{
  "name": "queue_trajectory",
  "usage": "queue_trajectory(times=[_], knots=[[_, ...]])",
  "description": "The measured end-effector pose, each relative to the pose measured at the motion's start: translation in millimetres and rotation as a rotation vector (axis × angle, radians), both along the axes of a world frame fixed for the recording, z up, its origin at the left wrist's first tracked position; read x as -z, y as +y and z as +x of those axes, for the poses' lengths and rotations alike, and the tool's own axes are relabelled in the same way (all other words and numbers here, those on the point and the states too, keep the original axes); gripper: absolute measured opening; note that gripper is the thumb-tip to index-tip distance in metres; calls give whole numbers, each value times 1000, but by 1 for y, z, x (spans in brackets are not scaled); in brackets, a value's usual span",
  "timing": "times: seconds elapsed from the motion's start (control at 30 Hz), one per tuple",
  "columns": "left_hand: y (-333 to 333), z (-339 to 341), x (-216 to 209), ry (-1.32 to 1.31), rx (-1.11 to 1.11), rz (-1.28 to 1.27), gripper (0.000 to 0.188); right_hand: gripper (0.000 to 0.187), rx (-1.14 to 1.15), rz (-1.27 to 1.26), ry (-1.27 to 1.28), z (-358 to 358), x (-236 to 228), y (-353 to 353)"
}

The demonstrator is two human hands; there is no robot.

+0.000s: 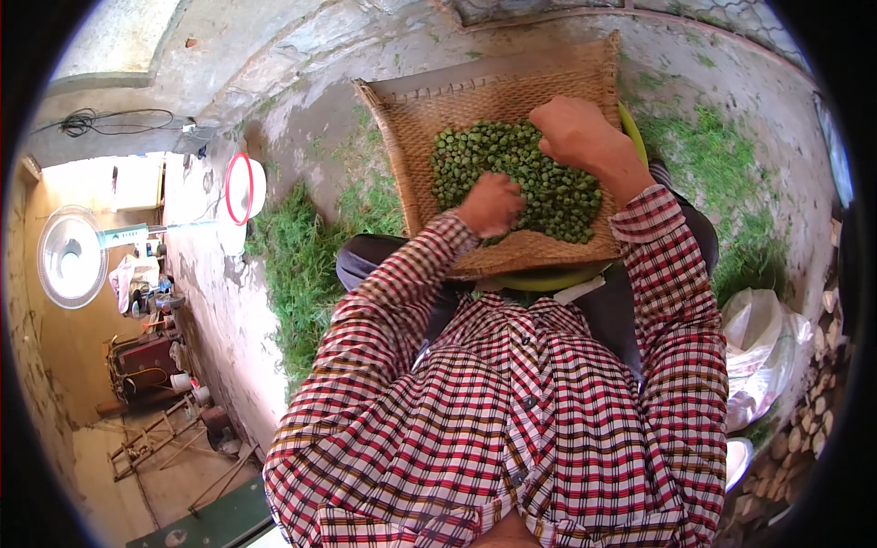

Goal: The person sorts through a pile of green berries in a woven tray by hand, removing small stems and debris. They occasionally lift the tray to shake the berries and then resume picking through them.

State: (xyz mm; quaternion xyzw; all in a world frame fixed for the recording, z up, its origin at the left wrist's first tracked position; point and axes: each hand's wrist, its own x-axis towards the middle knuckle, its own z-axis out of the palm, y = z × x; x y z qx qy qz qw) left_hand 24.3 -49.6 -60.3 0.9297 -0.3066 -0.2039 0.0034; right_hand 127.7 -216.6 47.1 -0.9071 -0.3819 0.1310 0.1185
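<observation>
A woven tan winnowing tray (pixel 416 128) rests across my lap, tilted a little, with small round green pods (pixel 493 151) heaped over its near half. My left hand (pixel 493 205) is low over the heap's near left side, slightly blurred, its fingers curled in among the pods. At the heap's far right, my right hand (pixel 577 135) is bent at the wrist with its fingers closed. Its fingertips are turned away, so what they pinch, if anything, is hidden. Under the tray, part of a yellow-green basin (pixel 548 277) shows at the near edge and again at the right.
Cut green plants (pixel 301 274) lie on the ground at my left, with more greenery (pixel 726 173) at my right. A white plastic sack (pixel 763 352) stands at the right beside piled firewood (pixel 795 457). To the left are a pedestal fan (pixel 73 258) and a red-rimmed white tub (pixel 242 189).
</observation>
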Motion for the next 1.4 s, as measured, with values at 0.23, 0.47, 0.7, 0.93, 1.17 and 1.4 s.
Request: queue_trajectory(times=[0.23,0.47,0.7,0.93,1.17,1.4], knots=[[-71,-14,74,-60,125,-403,17,15,-7,32,-10,-4,-11,5],[-26,9,38,-37,124,264,17,15,32,-17,15,-3,-3,1],[35,3,38,-145,168,516,31,15,24,-12,4,-3,-5,0],[91,15,10,-150,86,570,13,15,26,-30,21,-2,-7,1],[100,21,-20,-279,-134,406,15,15,17,-43,11,0,-4,-2],[110,12,-8,-371,-324,134,26,16,7,9,-4,-1,-6,-6]])
